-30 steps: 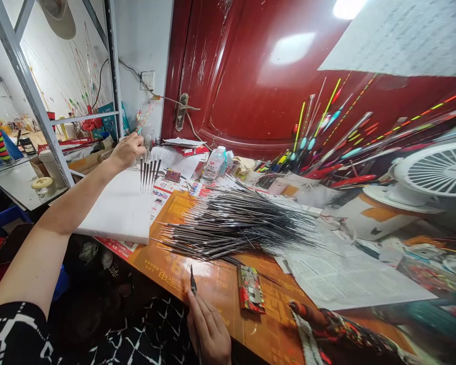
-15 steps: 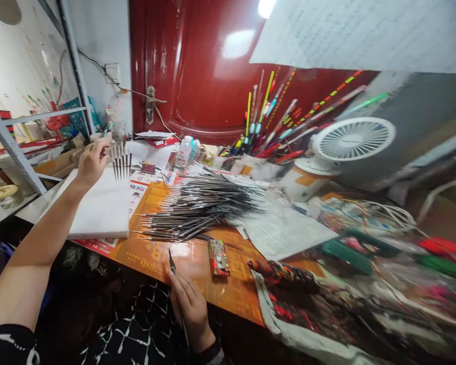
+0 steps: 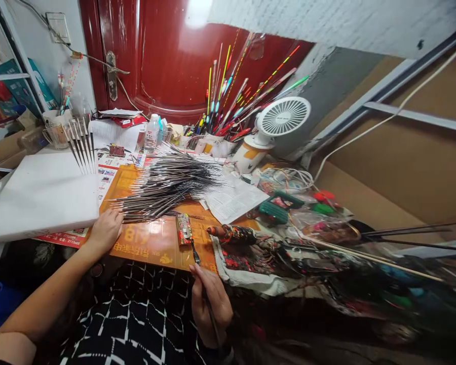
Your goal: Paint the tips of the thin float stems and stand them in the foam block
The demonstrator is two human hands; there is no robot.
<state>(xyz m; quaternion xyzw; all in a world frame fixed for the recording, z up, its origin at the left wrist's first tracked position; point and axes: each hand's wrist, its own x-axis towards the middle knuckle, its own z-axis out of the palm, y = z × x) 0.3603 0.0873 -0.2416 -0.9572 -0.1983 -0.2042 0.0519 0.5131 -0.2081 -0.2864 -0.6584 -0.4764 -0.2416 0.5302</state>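
R hand (image 3: 213, 299) gripped a brush (image 3: 196, 257), tip at paint-smeared block (image 3: 184, 228) just ahead; L hand (image 3: 106, 230), grip unclear, lay by rods (image 3: 171, 177) apparently piled for easy reach.

"8" and "家电" on orange board (image 3: 166, 237), other print illegible

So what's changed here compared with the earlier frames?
The left hand has come down from the upright sticks to the stick pile's near-left edge; its grip is unclear. The right hand has moved the brush rightward to the small stained box. The view swung right. Upright sticks, white block and pile stayed put.
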